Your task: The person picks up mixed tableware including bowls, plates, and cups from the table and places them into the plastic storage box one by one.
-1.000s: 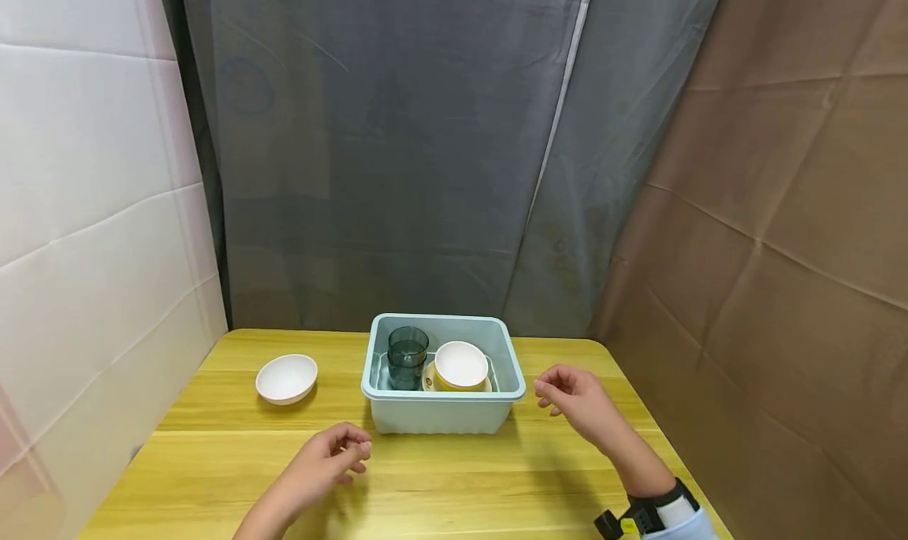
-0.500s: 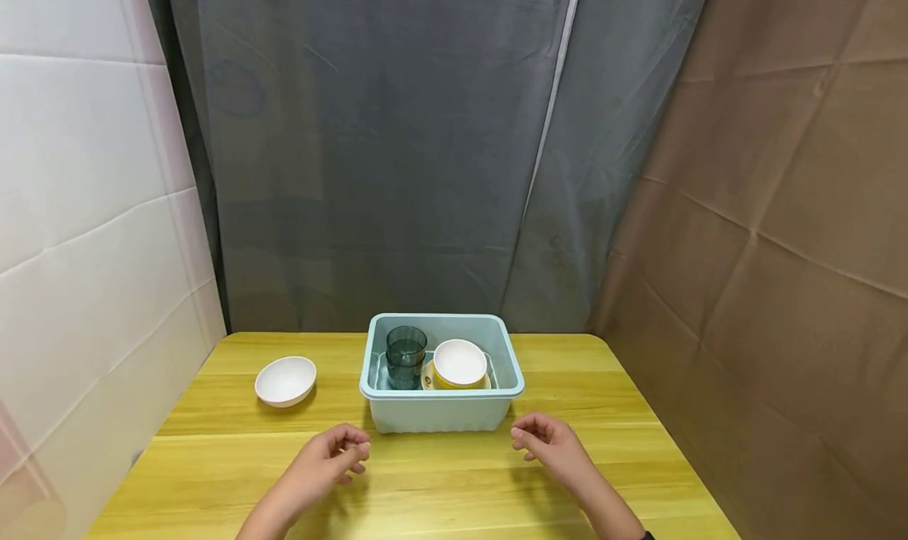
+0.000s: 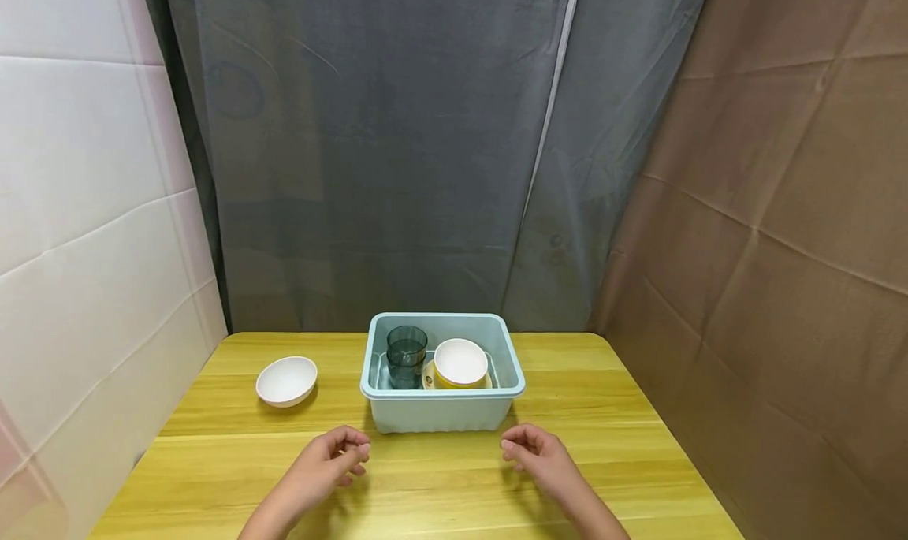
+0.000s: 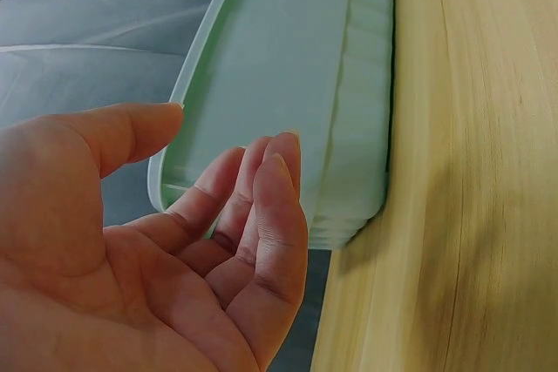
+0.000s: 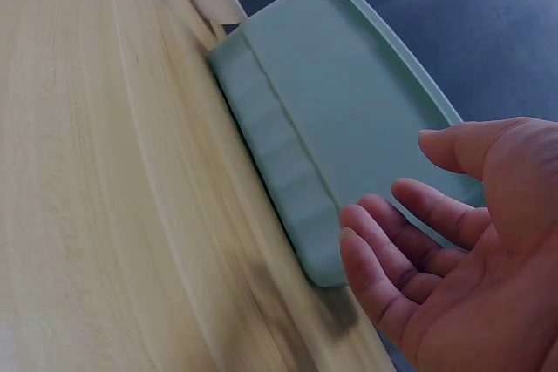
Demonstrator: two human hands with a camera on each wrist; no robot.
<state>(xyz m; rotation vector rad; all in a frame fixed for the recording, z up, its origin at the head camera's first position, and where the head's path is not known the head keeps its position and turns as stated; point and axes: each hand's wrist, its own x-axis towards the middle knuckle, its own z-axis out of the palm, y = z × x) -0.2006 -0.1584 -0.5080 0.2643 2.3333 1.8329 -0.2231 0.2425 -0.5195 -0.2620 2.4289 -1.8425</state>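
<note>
A light blue-green plastic bin [image 3: 440, 414] stands near the middle of the table. Inside it, two dark see-through cups [image 3: 407, 355] are stacked at the left. To their right a white bowl [image 3: 461, 362] sits on something yellow, with a pale plate [image 3: 429, 377] partly hidden beneath. My left hand [image 3: 328, 463] hovers in front of the bin's left corner, fingers loosely bent around nothing. The right hand [image 3: 542, 461] is held likewise before the right corner. Both wrist views show bare palms, with the bin's outer wall [image 4: 270, 67] behind the fingers.
Another white bowl [image 3: 287, 381] rests on the wooden table [image 3: 426, 500], left of the bin. A grey curtain [image 3: 383, 154] hangs behind the table. White cloth [image 3: 92, 169] closes off the left side, brown cloth [image 3: 766, 272] the right.
My right hand has come from beside the bin's right edge toward me and leftward, to the front of the bin. The left hand, bin and bowls have hardly moved.
</note>
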